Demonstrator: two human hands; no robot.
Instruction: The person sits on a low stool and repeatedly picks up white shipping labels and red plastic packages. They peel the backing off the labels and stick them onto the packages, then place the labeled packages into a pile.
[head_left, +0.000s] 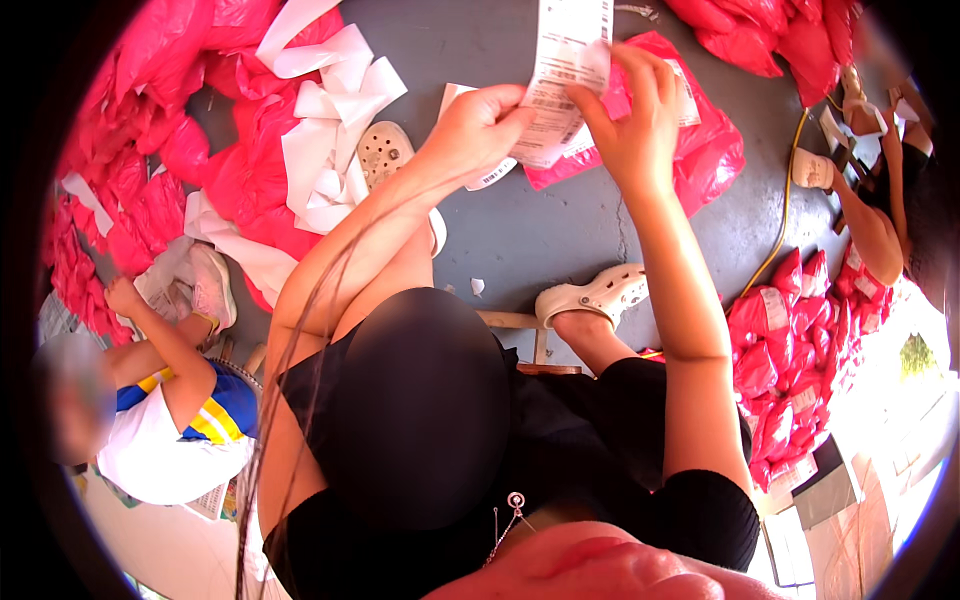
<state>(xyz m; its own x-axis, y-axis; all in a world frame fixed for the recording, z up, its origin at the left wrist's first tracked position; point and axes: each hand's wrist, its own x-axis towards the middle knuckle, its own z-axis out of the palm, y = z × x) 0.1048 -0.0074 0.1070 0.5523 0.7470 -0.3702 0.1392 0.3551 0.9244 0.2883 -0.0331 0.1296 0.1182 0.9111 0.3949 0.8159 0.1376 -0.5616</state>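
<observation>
My left hand (487, 127) pinches the left edge of a strip of printed paper labels (566, 75) between thumb and fingers. On the strip's right side, my right hand (634, 105) touches the paper with thumb and fingertips, and a lower label curls between the hands. Behind and below the right hand lies a red plastic parcel bag (709, 161) with a printed label on it. Another white printed piece (491, 174) shows just under my left hand.
Red plastic bags (247, 150) and long white paper strips (322, 165) heap at the left. Several labelled red parcels (780, 360) lie at the right, near a yellow cord (784, 217). One person sits at the lower left, another at the far right. My cream clogs (592, 296) rest on the grey floor (525, 232).
</observation>
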